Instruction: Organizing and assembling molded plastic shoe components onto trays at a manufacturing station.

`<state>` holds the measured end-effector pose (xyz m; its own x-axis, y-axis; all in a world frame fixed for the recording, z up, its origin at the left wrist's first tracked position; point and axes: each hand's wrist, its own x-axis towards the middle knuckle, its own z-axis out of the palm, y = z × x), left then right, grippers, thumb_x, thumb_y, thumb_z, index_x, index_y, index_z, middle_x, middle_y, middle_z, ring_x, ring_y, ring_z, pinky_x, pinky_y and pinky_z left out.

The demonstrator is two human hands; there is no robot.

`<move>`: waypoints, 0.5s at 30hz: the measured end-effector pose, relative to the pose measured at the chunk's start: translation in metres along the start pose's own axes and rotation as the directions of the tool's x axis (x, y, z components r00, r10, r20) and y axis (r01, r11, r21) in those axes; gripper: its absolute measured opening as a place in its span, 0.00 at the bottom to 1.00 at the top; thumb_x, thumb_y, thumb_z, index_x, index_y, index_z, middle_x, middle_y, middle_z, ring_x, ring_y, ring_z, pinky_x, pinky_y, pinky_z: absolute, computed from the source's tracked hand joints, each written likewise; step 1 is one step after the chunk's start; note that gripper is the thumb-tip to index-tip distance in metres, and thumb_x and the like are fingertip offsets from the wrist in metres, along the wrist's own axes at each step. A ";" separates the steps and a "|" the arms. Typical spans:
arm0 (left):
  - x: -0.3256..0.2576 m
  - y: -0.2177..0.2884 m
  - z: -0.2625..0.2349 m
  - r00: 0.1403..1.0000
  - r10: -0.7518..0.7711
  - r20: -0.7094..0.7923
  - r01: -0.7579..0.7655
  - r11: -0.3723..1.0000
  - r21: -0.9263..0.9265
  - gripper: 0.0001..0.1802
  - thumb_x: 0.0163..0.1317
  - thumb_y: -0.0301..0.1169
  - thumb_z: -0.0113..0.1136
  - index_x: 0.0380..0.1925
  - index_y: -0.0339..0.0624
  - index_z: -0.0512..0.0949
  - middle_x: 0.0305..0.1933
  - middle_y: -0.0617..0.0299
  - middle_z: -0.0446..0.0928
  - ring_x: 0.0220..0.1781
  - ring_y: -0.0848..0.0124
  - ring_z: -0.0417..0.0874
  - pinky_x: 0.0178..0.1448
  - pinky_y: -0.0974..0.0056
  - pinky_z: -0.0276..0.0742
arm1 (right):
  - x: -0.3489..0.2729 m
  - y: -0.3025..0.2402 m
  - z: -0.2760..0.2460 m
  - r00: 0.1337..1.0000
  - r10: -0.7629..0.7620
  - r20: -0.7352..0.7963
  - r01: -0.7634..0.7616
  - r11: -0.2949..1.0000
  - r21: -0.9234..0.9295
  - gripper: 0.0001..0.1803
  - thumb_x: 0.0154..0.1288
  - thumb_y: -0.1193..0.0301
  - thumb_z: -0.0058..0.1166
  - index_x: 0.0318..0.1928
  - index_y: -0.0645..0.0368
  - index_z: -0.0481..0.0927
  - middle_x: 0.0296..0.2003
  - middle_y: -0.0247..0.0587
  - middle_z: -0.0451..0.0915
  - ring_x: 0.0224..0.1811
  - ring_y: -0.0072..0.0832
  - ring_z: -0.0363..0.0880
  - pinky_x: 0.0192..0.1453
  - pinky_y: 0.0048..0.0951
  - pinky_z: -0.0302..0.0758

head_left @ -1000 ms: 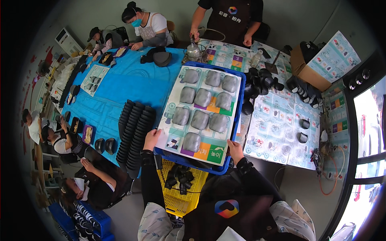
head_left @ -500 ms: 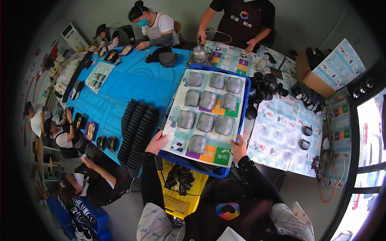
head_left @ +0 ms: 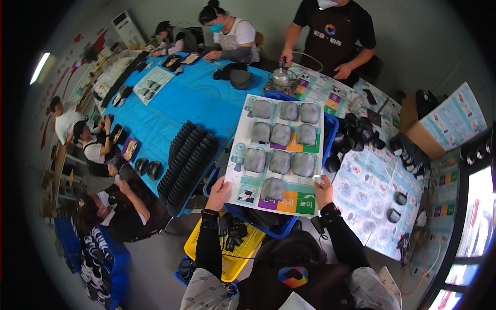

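White writing (head_left: 324, 37) stands on the dark apron (head_left: 334, 50) at one o'clock, and, at five o'clock, also on the paper sheet (head_left: 296, 182).

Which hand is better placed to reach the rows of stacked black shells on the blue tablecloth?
Left, I'd judge: the left hand holds the printed sheet by its left edge, nearer the stacked black shells. The right hand holds the opposite edge, farther off.

Printed sheet (head_left: 240, 181): lifting out of line with the blue tray (head_left: 333, 126), baring more of the tray's near end.
Left fingers (head_left: 220, 187), right fingers (head_left: 321, 187): moving away from the tray's near rim with the sheet.
Standing co-worker: bringing a white mask (head_left: 327, 4) into view.
Upper left: a ceiling light (head_left: 40, 68) is appearing.
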<state>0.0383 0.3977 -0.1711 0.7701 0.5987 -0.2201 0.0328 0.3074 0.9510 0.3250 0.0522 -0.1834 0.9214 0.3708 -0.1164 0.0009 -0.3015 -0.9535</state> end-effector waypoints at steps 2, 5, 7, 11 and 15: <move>0.000 -0.002 0.014 0.999 0.031 0.009 -0.030 0.999 -0.036 0.21 0.76 0.32 0.61 0.65 0.38 0.76 0.55 0.65 0.83 0.53 0.78 0.82 0.59 0.70 0.76 | 0.022 0.007 -0.013 0.999 -0.050 0.014 0.050 0.999 0.021 0.16 0.71 0.80 0.59 0.57 0.63 0.78 0.38 0.42 0.88 0.38 0.25 0.85 0.41 0.27 0.79; -0.009 0.001 0.029 0.997 0.060 -0.042 -0.063 0.996 -0.066 0.22 0.76 0.32 0.60 0.66 0.37 0.75 0.55 0.65 0.82 0.53 0.78 0.81 0.60 0.70 0.76 | 0.054 -0.004 -0.017 0.978 -0.201 0.054 0.206 0.974 -0.098 0.15 0.68 0.80 0.61 0.55 0.64 0.80 0.36 0.43 0.88 0.36 0.24 0.85 0.40 0.30 0.80; -0.019 0.007 0.032 0.993 0.080 -0.087 -0.085 0.995 -0.054 0.22 0.76 0.32 0.60 0.66 0.36 0.75 0.56 0.65 0.82 0.54 0.78 0.81 0.60 0.70 0.76 | 0.071 -0.024 -0.011 0.977 -0.176 0.120 0.188 0.978 -0.093 0.15 0.68 0.79 0.62 0.54 0.64 0.80 0.35 0.43 0.88 0.35 0.24 0.86 0.39 0.30 0.80; -0.005 0.014 0.057 0.976 0.141 -0.168 -0.143 0.990 -0.004 0.22 0.77 0.32 0.58 0.66 0.34 0.74 0.58 0.64 0.81 0.55 0.77 0.80 0.62 0.70 0.74 | 0.131 -0.031 -0.011 0.936 -0.297 0.188 0.319 0.942 -0.104 0.14 0.67 0.79 0.61 0.53 0.63 0.80 0.33 0.44 0.88 0.33 0.25 0.86 0.38 0.31 0.79; 0.003 0.016 0.041 0.945 0.192 -0.265 -0.201 0.980 -0.004 0.21 0.78 0.32 0.57 0.67 0.35 0.74 0.59 0.64 0.81 0.57 0.76 0.80 0.64 0.70 0.73 | 0.176 -0.065 0.030 0.918 -0.260 0.299 0.288 0.956 -0.054 0.15 0.64 0.77 0.64 0.51 0.64 0.81 0.36 0.49 0.88 0.37 0.36 0.90 0.42 0.36 0.81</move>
<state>0.0672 0.3743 -0.1475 0.5652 0.8208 -0.0827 -0.1252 0.1844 0.9749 0.4754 0.1630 -0.1499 0.7299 0.6811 0.0576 0.2871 -0.2290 -0.9301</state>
